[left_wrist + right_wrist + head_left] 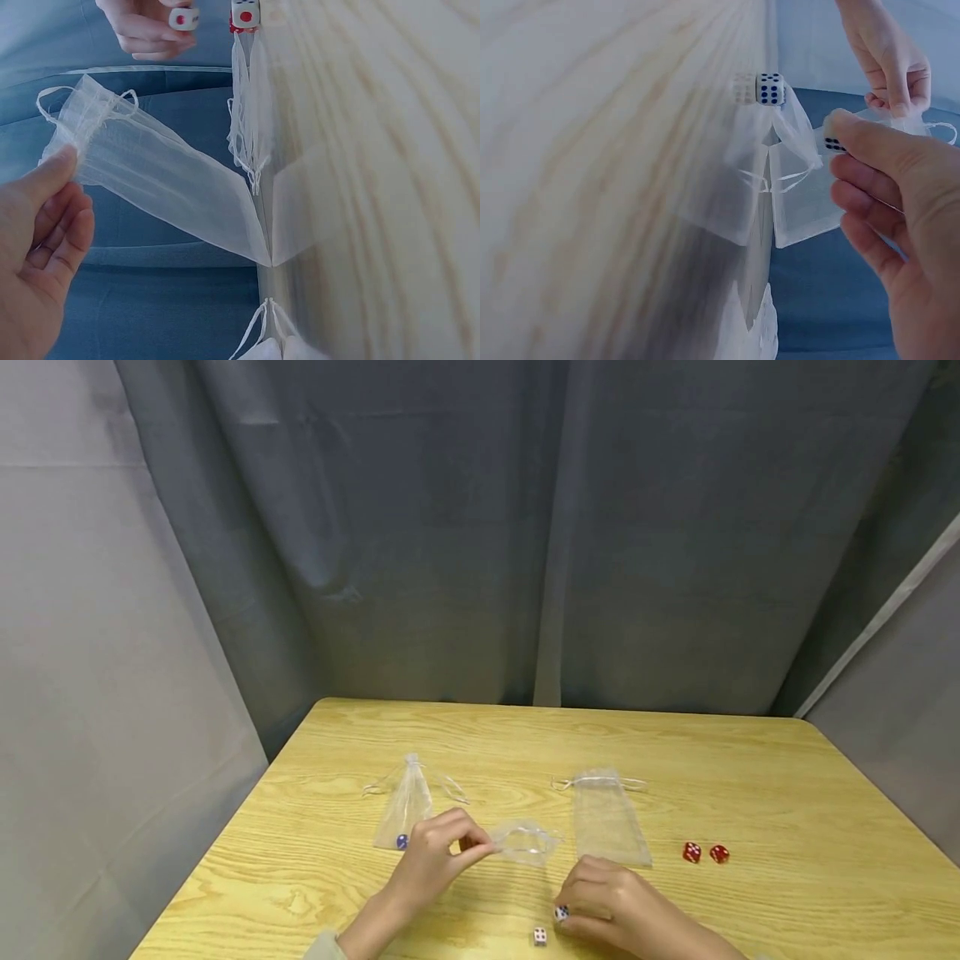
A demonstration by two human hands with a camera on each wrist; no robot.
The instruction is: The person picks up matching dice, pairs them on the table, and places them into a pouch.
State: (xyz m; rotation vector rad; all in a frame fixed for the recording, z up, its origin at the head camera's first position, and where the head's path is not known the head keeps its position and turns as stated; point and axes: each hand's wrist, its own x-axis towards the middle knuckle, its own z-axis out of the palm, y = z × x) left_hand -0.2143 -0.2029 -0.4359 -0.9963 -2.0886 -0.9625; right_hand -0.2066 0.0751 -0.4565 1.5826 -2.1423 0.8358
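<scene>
My left hand (435, 856) pinches the mouth edge of a sheer white drawstring pouch (161, 169) between thumb and fingers. The pouch stands upright at a tilt, its bottom at the tabletop, its cord looped round the mouth. My right hand (618, 897) holds a white die (832, 139) with dark dots between thumb and forefinger, low and to the right of the pouch. On the table near that hand sits a second white die (540, 936), red dots showing on top in the head view and blue dots on its side in the right wrist view.
At the left, a drawn-shut sheer pouch (408, 806) has a blue die (402, 842) at its bottom. Another sheer pouch (609, 818) lies flat beyond my right hand. Two red dice, including a nearer-left red die (692, 852), sit farther right on the wooden table (787, 793).
</scene>
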